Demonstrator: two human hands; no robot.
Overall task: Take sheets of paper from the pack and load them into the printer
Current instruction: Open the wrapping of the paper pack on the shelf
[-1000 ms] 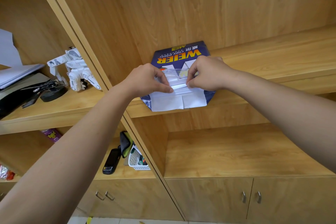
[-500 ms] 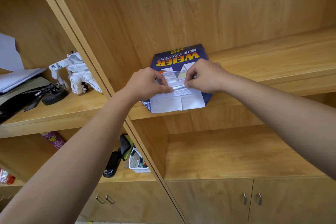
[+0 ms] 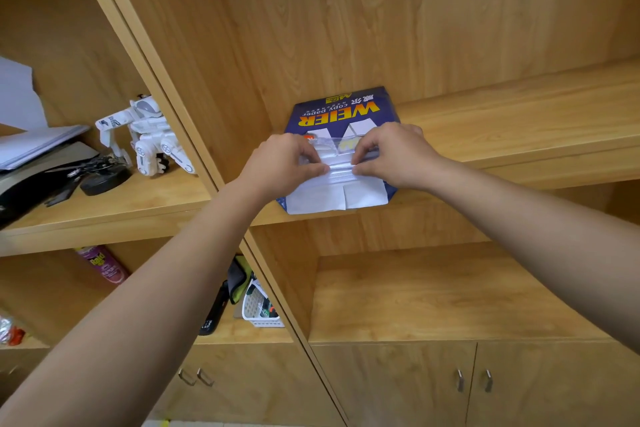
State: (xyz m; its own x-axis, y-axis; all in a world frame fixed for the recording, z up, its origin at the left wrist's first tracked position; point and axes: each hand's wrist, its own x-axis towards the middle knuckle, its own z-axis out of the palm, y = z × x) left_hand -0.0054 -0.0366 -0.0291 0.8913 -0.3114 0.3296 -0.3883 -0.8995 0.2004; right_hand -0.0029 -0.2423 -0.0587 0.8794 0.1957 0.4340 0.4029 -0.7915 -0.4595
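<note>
White toy robot [image 3: 147,137] on the left shelf [image 3: 114,208] at nine o'clock, standing upright. Just beside it, toward eight o'clock, a black round object [image 3: 104,180] and stacked papers [image 3: 38,146]. Lower, at seven o'clock, a pink spray can [image 3: 102,263]; near six o'clock, a white basket [image 3: 258,310] beside a black handset [image 3: 213,314]. Cabinet door handles [image 3: 473,380] at five o'clock.
</note>
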